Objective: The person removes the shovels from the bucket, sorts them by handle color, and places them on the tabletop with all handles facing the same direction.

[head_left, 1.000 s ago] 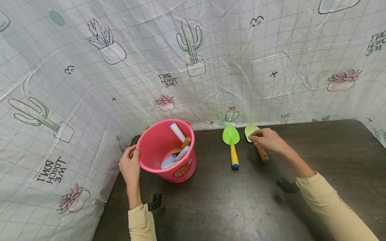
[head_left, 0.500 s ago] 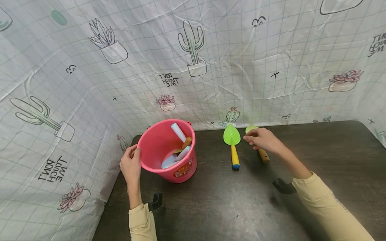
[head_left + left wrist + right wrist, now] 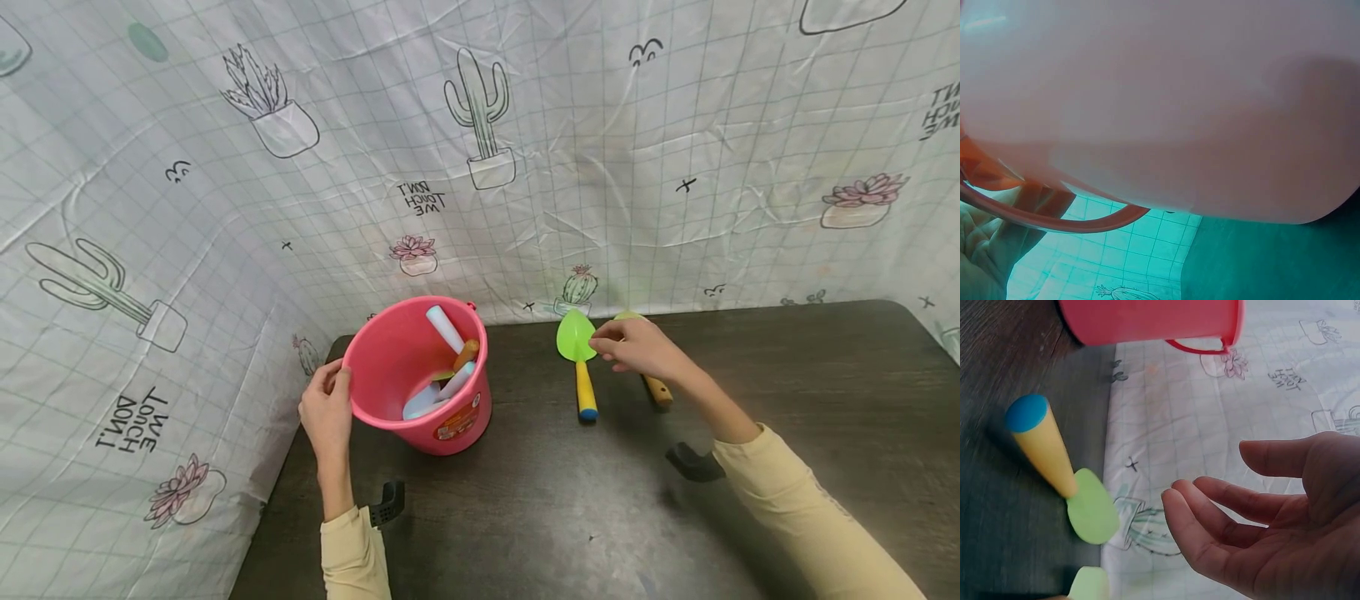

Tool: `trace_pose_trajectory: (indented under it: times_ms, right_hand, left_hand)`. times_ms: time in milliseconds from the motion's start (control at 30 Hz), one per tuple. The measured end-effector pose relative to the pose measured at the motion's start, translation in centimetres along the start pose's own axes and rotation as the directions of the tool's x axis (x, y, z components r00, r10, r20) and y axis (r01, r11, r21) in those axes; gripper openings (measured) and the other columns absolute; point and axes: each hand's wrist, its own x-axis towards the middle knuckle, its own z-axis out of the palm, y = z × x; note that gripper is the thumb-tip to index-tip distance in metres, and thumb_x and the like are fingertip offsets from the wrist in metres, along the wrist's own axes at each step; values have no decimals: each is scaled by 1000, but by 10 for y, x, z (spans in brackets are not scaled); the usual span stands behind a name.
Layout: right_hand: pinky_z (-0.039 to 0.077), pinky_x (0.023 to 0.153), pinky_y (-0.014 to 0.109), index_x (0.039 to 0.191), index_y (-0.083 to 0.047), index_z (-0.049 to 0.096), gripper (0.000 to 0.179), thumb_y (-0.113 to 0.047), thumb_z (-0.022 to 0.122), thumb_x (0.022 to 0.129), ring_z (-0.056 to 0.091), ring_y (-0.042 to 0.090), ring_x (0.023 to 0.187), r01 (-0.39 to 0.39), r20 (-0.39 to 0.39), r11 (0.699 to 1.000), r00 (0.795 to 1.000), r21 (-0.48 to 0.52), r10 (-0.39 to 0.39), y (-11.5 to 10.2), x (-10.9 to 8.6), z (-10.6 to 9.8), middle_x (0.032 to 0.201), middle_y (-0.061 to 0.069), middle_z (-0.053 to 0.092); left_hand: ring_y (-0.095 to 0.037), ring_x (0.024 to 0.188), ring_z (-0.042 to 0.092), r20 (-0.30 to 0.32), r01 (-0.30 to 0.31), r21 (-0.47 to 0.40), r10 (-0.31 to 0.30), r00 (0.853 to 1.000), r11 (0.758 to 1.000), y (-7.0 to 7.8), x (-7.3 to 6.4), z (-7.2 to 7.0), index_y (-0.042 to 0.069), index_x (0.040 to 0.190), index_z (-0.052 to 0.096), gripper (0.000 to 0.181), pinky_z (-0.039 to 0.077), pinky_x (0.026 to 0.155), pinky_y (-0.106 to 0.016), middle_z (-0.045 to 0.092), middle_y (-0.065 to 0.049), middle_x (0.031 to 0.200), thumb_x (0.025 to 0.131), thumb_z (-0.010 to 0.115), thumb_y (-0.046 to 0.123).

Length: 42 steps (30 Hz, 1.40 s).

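My left hand (image 3: 327, 408) grips the left rim of a pink bucket (image 3: 382, 358), thumb outside or over the edge. The bucket tilts a little toward me in the head view and holds several handled tools, among them a white handle (image 3: 445, 328) and an orange-brown handle (image 3: 466, 355). My right hand (image 3: 637, 346) hovers over the table with relaxed fingers and nothing in them. Its fingertips overlap the blade of a green trowel with a yellow, blue-ended handle (image 3: 585, 387). Behind that hand lies a second trowel with a brown wooden handle (image 3: 659, 390), its blade mostly hidden.
A dark wooden table (image 3: 525, 517) carries everything. A white cactus-print sheet (image 3: 570, 167) hangs along its back and left sides. A black wrist mount (image 3: 693, 462) sticks out from the right sleeve, another (image 3: 387, 502) from the left.
My right hand has moved left, from above the wooden-handled trowel to beside the green blade of the yellow-handled one. My left hand and the bucket have stayed in place.
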Motion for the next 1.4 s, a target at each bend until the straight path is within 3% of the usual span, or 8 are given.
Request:
trace_pose_trajectory:
  times_ms: [167,333,633,933,1100,1400]
  right_hand:
    - [58,82,41,129,13,62,39,-17,57,105,66,24,96,6,19,999,1000,32,-7,-13,5,3,114,21,70]
    - [58,82,40,129,12,62,40,-19,57,106,67,25,95,22,30,1000,999,-5,-22,-27,8,3,111,19,69]
    - [57,81,44,124,8,67,35,-20,60,104,70,20,82,86,45,995,995,-41,-84,-42,14,11,113,17,72]
    - [54,74,36,121,5,69,33,-21,61,103,67,17,75,162,45,983,986,-86,-159,-62,19,21,100,9,72]
    - [55,75,36,118,5,70,29,-18,62,103,68,17,74,212,51,975,977,-69,-209,-71,19,27,102,10,73]
    - [57,79,40,118,4,71,28,-17,63,102,71,17,76,235,76,970,970,-54,-231,-81,22,38,106,11,74]
  left_hand:
    - [0,74,62,-1,-1,-7,1,1000,1000,-1,0,-1,1,120,75,31,44,63,-13,77,-18,104,100,59,19]
    - [0,73,62,-1,3,-17,-3,1000,1000,-1,0,-1,1,119,75,30,44,61,-13,77,-18,103,100,60,18]
    - [-32,85,70,4,-2,-14,2,1000,1000,-2,1,1,0,120,74,31,43,61,-14,77,-18,102,100,60,19]
    - [-33,87,71,9,3,-25,-3,1000,1000,-2,2,1,1,120,74,31,43,61,-13,77,-18,104,100,60,19]
    - [-33,87,72,8,3,-13,-3,1000,1000,-2,3,2,2,120,75,31,43,62,-14,77,-17,103,99,60,19]
    - [-32,85,71,3,-6,-4,6,1000,1000,-1,2,1,1,120,75,31,43,61,-14,77,-18,103,99,60,19]
